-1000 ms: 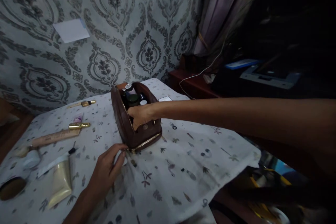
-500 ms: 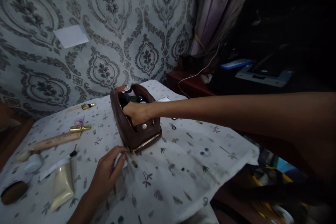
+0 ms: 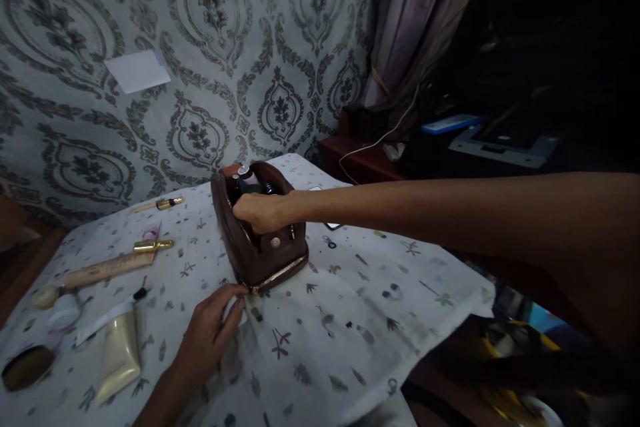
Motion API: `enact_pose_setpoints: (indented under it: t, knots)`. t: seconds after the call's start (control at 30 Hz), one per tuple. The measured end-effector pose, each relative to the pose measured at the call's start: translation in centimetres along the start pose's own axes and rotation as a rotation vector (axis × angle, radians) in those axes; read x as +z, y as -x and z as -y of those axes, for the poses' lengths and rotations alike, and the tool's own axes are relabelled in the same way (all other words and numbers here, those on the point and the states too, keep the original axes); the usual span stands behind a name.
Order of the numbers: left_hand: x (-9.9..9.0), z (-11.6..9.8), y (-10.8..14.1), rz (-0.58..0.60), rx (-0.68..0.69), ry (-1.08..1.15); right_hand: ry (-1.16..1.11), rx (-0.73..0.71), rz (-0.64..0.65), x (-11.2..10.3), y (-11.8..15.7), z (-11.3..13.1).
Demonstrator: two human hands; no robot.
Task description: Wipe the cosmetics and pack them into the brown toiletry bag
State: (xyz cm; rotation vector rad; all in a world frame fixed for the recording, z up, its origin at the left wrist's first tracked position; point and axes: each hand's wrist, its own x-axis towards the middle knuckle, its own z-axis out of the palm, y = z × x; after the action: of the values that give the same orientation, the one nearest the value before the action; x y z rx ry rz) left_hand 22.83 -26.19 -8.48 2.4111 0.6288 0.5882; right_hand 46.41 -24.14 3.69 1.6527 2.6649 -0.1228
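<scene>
Left hand point(image 3: 213, 323): fingertips at the brown bag point(image 3: 267, 261), pinch unclear.
Right hand point(image 3: 263, 212): fingers inside it, grip hidden.
Zip point(image 3: 280, 271): steady its corner; keep knuckles clear of teeth.

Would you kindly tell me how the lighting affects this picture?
Head view: dim overall, nearly black at upper right; head view: small glints on the gold item and zipper; head view: the brown bag is shadowed inside, around the right hand.

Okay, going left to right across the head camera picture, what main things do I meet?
Dark oval item → cream tube → gold tube → left hand → brown bag → white cable → blue item.
</scene>
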Motion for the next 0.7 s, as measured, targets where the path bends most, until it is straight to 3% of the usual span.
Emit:
enact_pose_setpoints:
  t: [0.43, 0.7]
  knots:
    - [0.36, 0.18, 0.10, 0.044, -0.026, 0.012, 0.008, 0.056, -0.006, 0.29, -0.26, 0.08]
    - [0.24, -0.21, 0.03, 0.040, -0.039, 0.026, 0.023, 0.020, 0.038, -0.13, -0.03, -0.15]
